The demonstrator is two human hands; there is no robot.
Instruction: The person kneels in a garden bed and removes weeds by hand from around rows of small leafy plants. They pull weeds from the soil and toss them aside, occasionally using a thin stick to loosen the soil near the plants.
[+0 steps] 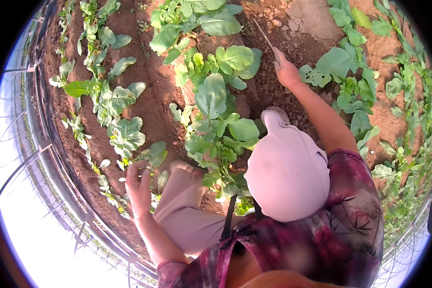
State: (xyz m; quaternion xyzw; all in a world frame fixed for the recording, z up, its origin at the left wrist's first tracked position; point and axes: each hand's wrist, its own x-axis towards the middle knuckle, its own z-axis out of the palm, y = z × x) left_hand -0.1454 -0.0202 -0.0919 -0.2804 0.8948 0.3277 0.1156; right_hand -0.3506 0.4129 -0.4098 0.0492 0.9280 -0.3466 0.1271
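My right hand grips one end of a thin brown rod, perhaps a stick or a slim tool handle. The rod slants up and left over the crumbly soil between two plant rows. My left hand is raised beside my bent knee, thumb apart from half-curled fingers, with nothing visible between them. Just beyond its fingertips are broad leaves of a leafy green plant; whether they touch cannot be told. Between my arms stands a larger leafy plant, some of its lower stems hidden by foliage.
My knees, in pale trousers, flank the middle plant row. Holed shoes rest on the soil. More leafy rows run along the left, with others on the right. Greenhouse framing curves along the left rim.
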